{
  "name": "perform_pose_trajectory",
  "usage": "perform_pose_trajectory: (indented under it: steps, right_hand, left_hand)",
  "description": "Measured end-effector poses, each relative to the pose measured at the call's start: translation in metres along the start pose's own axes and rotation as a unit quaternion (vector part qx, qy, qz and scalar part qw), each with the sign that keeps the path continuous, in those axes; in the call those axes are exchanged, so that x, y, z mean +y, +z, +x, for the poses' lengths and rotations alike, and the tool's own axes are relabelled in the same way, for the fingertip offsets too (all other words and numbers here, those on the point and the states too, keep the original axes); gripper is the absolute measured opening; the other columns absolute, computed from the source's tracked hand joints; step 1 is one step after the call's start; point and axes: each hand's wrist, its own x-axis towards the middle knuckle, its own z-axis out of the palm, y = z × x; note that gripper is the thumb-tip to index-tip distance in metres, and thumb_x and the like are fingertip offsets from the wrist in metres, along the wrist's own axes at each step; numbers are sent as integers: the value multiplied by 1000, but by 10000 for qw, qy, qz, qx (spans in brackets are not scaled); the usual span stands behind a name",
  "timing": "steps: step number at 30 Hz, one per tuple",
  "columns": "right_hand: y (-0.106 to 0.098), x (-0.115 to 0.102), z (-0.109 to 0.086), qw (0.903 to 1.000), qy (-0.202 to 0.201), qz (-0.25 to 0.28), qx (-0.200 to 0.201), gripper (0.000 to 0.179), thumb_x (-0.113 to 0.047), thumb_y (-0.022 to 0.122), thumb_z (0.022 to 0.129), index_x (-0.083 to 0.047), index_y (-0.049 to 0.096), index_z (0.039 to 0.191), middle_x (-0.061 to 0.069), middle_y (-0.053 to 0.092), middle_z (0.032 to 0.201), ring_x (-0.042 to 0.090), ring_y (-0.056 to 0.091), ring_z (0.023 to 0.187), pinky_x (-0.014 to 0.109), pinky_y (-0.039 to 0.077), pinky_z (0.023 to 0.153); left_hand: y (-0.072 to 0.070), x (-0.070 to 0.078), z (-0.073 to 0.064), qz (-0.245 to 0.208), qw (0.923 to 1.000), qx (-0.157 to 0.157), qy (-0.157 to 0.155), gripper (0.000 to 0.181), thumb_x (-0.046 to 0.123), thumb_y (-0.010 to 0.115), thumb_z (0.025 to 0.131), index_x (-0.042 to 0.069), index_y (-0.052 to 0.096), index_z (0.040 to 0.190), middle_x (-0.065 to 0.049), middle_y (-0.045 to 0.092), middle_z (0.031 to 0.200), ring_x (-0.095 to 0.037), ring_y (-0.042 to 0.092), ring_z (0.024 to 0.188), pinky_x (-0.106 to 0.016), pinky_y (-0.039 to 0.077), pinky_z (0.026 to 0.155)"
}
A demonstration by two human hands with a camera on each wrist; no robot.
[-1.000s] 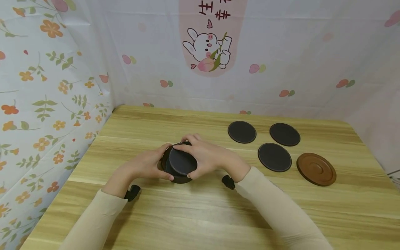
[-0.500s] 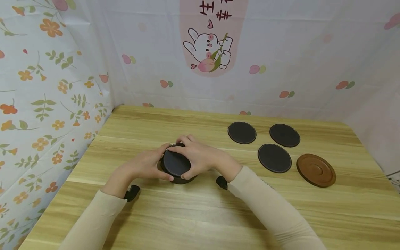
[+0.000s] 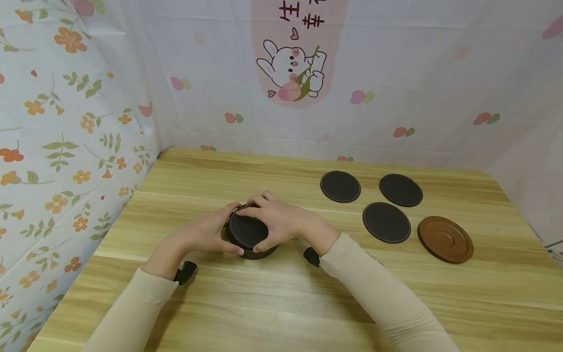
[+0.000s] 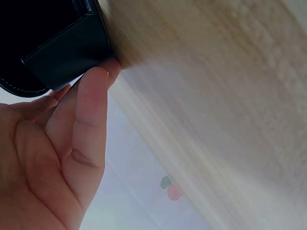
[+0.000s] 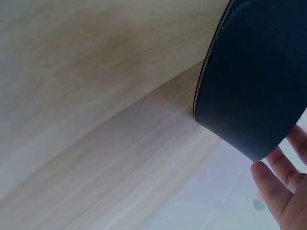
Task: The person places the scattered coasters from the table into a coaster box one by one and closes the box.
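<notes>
A round black coaster holder [image 3: 259, 253] stands on the wooden table [image 3: 264, 308], left of centre. My left hand [image 3: 200, 233] grips its left side, thumb at the front and fingers behind. Over the holder's mouth lies a black coaster [image 3: 248, 231] with a stitched edge, covering most of it. My right hand [image 3: 283, 222] pinches this coaster, thumb on the near edge and fingers at the far edge. In the left wrist view the holder [image 4: 72, 50] shows a cut-out in its wall beside my fingers. The right wrist view shows its smooth outer wall [image 5: 254, 81].
Three black coasters [image 3: 340, 186] [image 3: 400, 189] [image 3: 386, 222] lie flat at the back right. To their right is a round brown wooden lid or saucer [image 3: 445, 239] with a ringed centre. Printed cloth walls [image 3: 211, 98] rise behind and at both sides.
My right hand has shifted left with the coaster, which has gone from tilted over the holder's right part to nearly level on its mouth. My left hand stays in place.
</notes>
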Motion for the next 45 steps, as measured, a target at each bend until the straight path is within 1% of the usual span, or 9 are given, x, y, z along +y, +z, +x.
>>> perform_pose_trajectory:
  steps: [5,10,16,18,23,28,35,41,45]
  right_hand:
    - [-1,2,-1,9999,67,-149,-47,84,-47,79,82,-23,41,152,3,36,151,21,32,133,38,45,106]
    - [0,0,0,9992,-60,-389,50,79,-52,75,84,-25,44,151,1,38,152,22,35,133,38,47,104]
    - [1,-2,0,9976,58,-692,5,64,-44,74,87,-25,52,145,2,40,152,24,35,137,43,49,101]
    - [1,-1,-1,9975,89,-697,-8,63,-43,74,88,-25,52,144,2,41,152,24,35,137,43,49,102]
    - [0,2,-6,9990,127,-415,88,61,-42,74,88,-25,54,143,3,42,152,24,35,137,41,47,104]
    - [-1,8,-16,9992,156,-308,188,60,-41,73,89,-22,54,143,5,43,152,26,36,136,41,46,105]
    - [-3,26,-38,9991,141,-147,376,58,-36,73,90,-18,55,141,9,43,150,28,36,135,43,47,104]
    - [-7,42,-59,9978,359,-64,561,57,-35,72,90,-17,55,141,10,44,149,28,37,135,45,48,101]
    - [-11,50,-75,9962,559,-7,670,58,-35,73,90,-15,55,141,11,45,148,30,37,136,48,44,105]
  left_hand:
    - [-1,0,0,-57,10000,23,36,108,56,82,74,12,26,155,-10,52,146,-33,59,124,-53,48,101]
    - [0,0,1,-33,9999,53,86,105,57,82,74,14,28,154,-10,53,145,-32,61,120,-52,49,98]
    - [-1,0,2,22,10000,48,53,107,62,80,73,14,28,154,-11,51,147,-32,60,121,-52,50,97]
    - [-1,0,2,58,10000,27,17,109,62,79,73,13,26,155,-12,49,149,-33,59,124,-53,49,99]
    - [-1,0,2,109,9999,-25,-82,110,63,79,73,13,25,155,-13,49,149,-34,58,124,-54,49,99]
    - [-1,1,2,110,9999,-11,-88,109,63,80,72,13,28,154,-11,54,143,-32,61,120,-51,51,96]
    - [0,1,1,99,9999,35,-100,107,63,82,70,17,31,152,-8,60,137,-31,62,118,-52,51,95]
    - [1,-1,1,106,9999,103,-77,107,61,83,69,16,31,152,-8,60,137,-32,61,120,-54,49,98]
    - [2,-1,0,111,9998,114,-83,108,62,83,69,17,30,152,-8,59,138,-32,61,121,-54,49,98]
